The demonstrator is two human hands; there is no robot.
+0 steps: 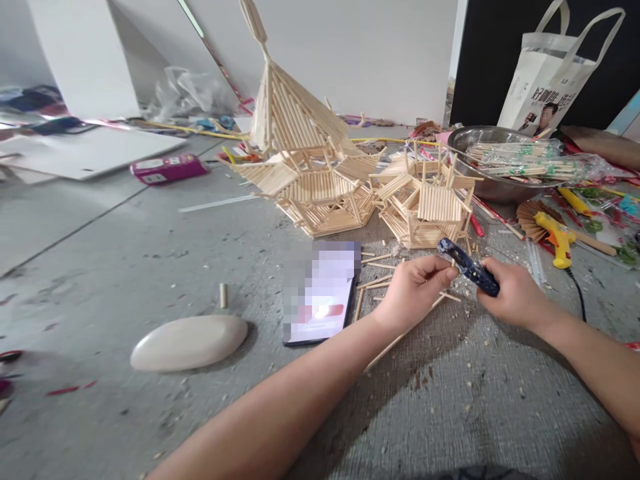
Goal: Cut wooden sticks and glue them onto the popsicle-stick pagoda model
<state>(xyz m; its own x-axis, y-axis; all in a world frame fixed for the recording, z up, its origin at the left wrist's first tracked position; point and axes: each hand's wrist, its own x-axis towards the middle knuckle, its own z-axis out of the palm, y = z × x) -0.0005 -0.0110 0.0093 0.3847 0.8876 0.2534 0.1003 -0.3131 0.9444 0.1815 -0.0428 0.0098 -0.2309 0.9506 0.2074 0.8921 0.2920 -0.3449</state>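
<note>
Here, metal bowl [507, 190] holding plastic-wrapped sticks [520, 157]; right hand [515, 293] gripping blue tool [469, 267].

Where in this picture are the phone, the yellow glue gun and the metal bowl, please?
Phone [325, 293]: head view, on its lit screen.
Yellow glue gun [563, 252]: head view, on its handle.
Metal bowl [483, 187]: head view, on its outer wall.

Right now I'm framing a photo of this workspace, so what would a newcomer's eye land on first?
Probably the tall model of pale wooden sticks with its pointed roof, rising behind the phone, with a smaller, lower stick structure to its right. Next, the dark blue hand tool in the right hand, close to the left hand's fingertips, and the bright yellow glue gun lying farther right.
</note>
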